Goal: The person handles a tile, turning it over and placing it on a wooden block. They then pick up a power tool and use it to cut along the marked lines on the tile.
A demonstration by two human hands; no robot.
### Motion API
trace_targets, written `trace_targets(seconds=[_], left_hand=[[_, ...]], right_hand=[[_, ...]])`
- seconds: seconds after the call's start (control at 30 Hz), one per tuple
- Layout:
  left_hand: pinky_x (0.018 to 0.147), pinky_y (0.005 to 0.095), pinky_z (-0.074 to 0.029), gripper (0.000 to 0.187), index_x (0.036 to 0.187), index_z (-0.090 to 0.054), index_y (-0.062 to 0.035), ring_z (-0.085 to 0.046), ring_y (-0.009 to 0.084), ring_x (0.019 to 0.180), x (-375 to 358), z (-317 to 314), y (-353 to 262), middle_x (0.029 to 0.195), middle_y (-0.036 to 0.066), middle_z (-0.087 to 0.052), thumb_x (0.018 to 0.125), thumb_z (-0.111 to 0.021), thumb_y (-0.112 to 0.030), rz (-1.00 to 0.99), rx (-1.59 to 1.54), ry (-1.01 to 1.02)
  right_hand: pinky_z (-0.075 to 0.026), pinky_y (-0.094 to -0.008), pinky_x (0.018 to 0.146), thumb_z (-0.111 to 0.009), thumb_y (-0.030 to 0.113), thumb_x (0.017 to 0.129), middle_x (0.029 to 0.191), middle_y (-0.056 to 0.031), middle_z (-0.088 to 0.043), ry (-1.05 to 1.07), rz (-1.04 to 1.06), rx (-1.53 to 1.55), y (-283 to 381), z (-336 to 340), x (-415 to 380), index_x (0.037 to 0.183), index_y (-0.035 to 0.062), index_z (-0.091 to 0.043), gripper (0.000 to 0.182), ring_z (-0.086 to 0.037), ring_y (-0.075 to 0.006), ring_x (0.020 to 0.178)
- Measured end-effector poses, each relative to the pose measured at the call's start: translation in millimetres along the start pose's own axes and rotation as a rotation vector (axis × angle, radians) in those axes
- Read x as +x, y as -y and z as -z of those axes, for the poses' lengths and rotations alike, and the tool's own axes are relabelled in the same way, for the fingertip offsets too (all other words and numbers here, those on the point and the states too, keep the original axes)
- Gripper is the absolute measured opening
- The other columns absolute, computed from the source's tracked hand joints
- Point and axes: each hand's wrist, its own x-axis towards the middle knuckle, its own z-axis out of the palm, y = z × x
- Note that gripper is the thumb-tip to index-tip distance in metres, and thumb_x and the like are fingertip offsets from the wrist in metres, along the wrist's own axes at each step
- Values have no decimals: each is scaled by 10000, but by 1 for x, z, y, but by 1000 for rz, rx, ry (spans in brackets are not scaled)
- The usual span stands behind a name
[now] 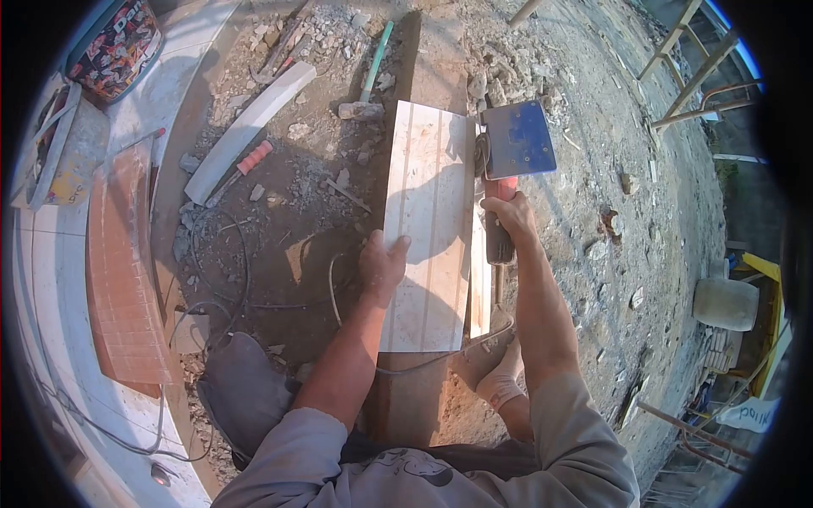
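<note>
A long pale tile (pixel 428 229) with two lengthwise lines lies across a concrete ledge (pixel 406 398) in front of me. My left hand (pixel 384 264) grips the tile's left edge, thumb on top; its fingers are partly hidden. On the tile's other side, my right hand (pixel 513 216) is wrapped around the red and black body of a handheld power cutter (pixel 520 140) with a flat blue base plate. The plate stands beside the tile's upper right corner; the blade cannot be made out. Below the cutter, a narrow light strip (pixel 480 288) lies along the tile's right edge.
A green-handled hammer (pixel 375 72), a red-handled tool (pixel 254 158) and a pale bar (pixel 246 135) lie among rubble. Brown tiles (pixel 127 271) lean at left, near a printed bucket (pixel 114 51). Cables (pixel 246 262) loop over the ground. A foot (pixel 505 381) is close to the ledge.
</note>
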Motion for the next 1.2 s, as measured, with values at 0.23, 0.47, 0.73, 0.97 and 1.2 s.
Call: trace_targets(seconds=[0.23, 0.47, 0.73, 0.97, 1.2], left_hand=[[769, 496, -509, 402, 950, -601, 14, -670, 436, 862, 0, -1, 5, 903, 251, -684, 833, -742, -344, -10, -10, 8], [776, 500, -506, 397, 956, -596, 14, -667, 439, 870, -1, 0, 1, 906, 256, -683, 836, -737, -337, -22, 22, 3], [772, 501, -503, 381, 950, -593, 12, -664, 438, 864, -1, 1, -1, 896, 252, -680, 836, -740, -320, -24, 11, 5], [758, 498, -499, 370, 938, -583, 7, -658, 433, 859, -2, 4, -5, 893, 242, -670, 844, -735, -317, -25, -6, 21], [757, 497, -499, 367, 942, -583, 8, -656, 437, 856, 0, 2, -2, 893, 246, -669, 846, -733, -313, -38, 29, 11]], right_hand=[[-552, -359, 766, -786, 383, 614, 870, -191, -719, -29, 13, 7, 4, 2, 1, 1054, -97, -655, 664, -711, -272, 819], [-542, -362, 721, -796, 360, 640, 937, -193, -697, -42, 32, 11, -7, -4, 21, 1080, -86, -635, 646, -692, -268, 798], [-542, -361, 723, -800, 366, 638, 943, -193, -695, 24, 32, 5, 2, 2, 25, 1083, -84, -638, 654, -688, -259, 824], [-542, -362, 753, -797, 380, 645, 978, -202, -701, 32, 28, 12, 7, 3, 29, 1112, -86, -634, 680, -695, -267, 856], [-561, -358, 713, -775, 319, 623, 847, -189, -709, -31, 58, 37, 9, 3, 36, 1028, -105, -630, 603, -714, -265, 785]])
